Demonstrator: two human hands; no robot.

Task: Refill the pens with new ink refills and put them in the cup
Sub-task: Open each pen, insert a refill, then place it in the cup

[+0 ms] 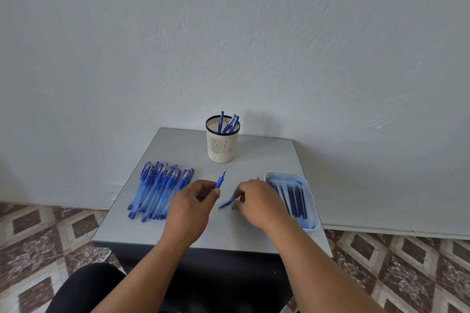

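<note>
Nearest, the left hand grips a pen, tip pointing away; the right hand pinches a blue cap on the worktop. Farther: pens left, refill tray right, cup beyond.

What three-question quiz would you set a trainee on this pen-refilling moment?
1. True or false: the cup already holds some pens.
2. Which hand holds the pen with its tip pointing up and away? A) left hand B) right hand C) neither
3. Fill in: the refills lie in the white ____ on the table's right side.

Key
1. True: several blue pens stand in it.
2. A: the left hand grips that pen, while the right hand pinches a blue cap low over the table.
3. tray; the pile of pens lies on the left.
</note>
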